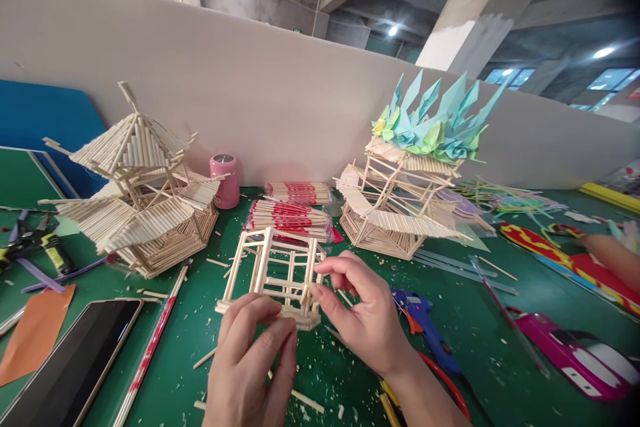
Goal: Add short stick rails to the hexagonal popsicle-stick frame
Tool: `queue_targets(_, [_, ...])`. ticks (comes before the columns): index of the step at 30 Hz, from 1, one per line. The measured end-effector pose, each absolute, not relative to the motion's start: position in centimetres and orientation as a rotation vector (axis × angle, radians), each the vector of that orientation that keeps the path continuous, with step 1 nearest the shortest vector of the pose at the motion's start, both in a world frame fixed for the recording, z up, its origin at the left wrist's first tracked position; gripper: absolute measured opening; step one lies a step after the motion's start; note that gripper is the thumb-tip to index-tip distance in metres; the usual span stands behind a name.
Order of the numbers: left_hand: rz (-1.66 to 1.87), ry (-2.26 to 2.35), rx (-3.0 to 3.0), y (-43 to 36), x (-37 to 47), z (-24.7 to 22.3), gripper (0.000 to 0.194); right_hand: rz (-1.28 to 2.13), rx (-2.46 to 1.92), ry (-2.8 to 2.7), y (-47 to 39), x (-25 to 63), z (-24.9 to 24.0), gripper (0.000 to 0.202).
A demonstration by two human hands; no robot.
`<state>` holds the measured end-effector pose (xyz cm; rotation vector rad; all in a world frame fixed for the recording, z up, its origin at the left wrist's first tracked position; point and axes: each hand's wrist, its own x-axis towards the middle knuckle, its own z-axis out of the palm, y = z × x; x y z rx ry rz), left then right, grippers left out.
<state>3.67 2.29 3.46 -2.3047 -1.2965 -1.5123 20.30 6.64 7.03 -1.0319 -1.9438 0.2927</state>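
A small open frame of pale wooden sticks point(266, 260) stands on the green table, its near lower edge partly hidden by my fingers. At that near edge, my left hand point(253, 360) is closed in a pinch on the frame. My right hand point(367, 313) reaches in from the right, with thumb and index finger curled against the frame's right-hand post. Just behind the frame lie packs of sticks in red-and-white wrapping point(287, 219). A blue glue gun point(425, 327) rests to the right of my right hand. Loose stick pieces and crumbs surround the frame.
A stick pavilion point(135, 207) stands left, another with folded blue paper on top point(395, 213) right. Between them is a pink canister point(225, 180). A phone point(75, 360) and cutters point(27, 240) lie left, a magenta tool point(575, 353) right. Another person's hand point(613, 257) shows far right.
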Motion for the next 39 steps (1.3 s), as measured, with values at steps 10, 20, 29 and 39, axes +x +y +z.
queue_targets(10, [-1.510, -1.261, -2.352, 2.5, 3.6, 3.3, 0.022, 0.327, -1.050, -1.926, 6.2, 20.3, 5.8, 0.012])
queue_targets(20, [-1.492, -1.234, -2.359, 2.4, 3.5, 3.1, 0.021, 0.416, -1.088, -1.923, 6.3, 19.7, 5.7, 0.011])
queue_targets(29, [-1.487, -1.253, -2.373, 2.4, 3.5, 3.1, 0.023, 0.426, -1.086, -1.928, 6.3, 19.9, 5.6, 0.011])
queue_targets(39, [-1.480, -1.254, -2.372, 2.4, 3.3, 3.3, 0.023, 0.457, -1.098, -1.927, 6.4, 19.8, 5.9, 0.012])
